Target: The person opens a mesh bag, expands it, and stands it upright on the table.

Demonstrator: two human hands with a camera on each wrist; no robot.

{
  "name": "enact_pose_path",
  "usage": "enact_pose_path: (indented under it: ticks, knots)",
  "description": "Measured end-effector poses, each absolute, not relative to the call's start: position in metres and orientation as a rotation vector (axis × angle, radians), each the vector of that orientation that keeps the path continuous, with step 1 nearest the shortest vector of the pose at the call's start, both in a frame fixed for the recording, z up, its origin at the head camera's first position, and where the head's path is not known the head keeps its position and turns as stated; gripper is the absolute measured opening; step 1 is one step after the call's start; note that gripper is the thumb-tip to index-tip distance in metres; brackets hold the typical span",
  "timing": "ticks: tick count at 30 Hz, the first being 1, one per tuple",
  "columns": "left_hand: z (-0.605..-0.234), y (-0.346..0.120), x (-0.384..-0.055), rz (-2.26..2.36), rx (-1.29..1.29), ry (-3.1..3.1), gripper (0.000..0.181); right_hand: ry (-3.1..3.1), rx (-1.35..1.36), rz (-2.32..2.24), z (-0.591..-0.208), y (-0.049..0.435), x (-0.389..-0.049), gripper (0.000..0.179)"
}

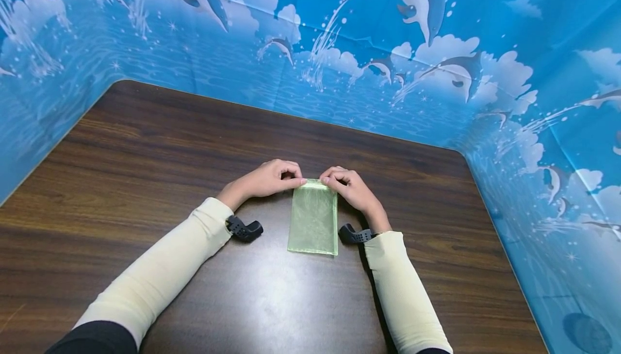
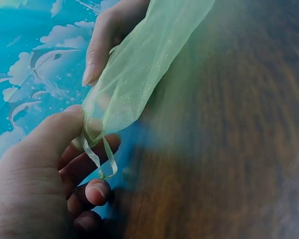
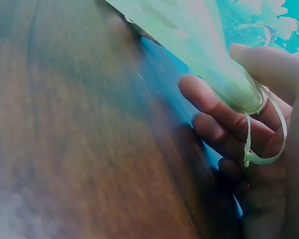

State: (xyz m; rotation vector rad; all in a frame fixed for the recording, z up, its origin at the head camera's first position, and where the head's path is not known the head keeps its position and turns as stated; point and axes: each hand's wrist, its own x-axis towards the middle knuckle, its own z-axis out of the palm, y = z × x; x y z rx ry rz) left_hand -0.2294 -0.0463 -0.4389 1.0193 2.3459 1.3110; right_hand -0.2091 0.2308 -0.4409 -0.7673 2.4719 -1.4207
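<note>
A sheer light-green organza drawstring bag (image 1: 314,222) hangs flat between the hands, its top hem upward in the head view. My left hand (image 1: 269,179) pinches the upper left corner between thumb and fingers. At the upper right corner, my right hand (image 1: 351,186) pinches the hem the same way. A knotted ribbon loop (image 2: 101,169) dangles by the left fingers in the left wrist view. Another ribbon loop (image 3: 269,157) hangs against the right fingers in the right wrist view. Nothing shows through the thin fabric.
The dark wood-grain table (image 1: 160,144) spreads beneath both arms. A blue curtain with dolphins (image 1: 271,84) runs along its far and side edges. Black wrist mounts (image 1: 244,230) sit on both wrists, close beside the bag.
</note>
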Motion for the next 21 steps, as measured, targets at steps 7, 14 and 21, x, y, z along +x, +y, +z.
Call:
enact_pose_path:
  ticks: [7, 14, 21]
  knots:
    - [-0.4407, -0.046, -0.2295, 1.43, 0.93, 2.338, 0.017, 2.56, -0.694, -1.468, -0.4436, 0.2293, -0.2123, 0.04]
    - [-0.4383, -0.0444, -0.2295, 1.614, 0.863, 2.306, 0.058, 2.611, -0.573, -1.662, -0.4464, 0.2305, -0.2164, 0.035]
    - [-0.4377, -0.0435, -0.2292, 1.564, 0.776, 2.358, 0.024, 2.561, -0.428, -1.906, -0.4472, 0.2352, -0.2185, 0.037]
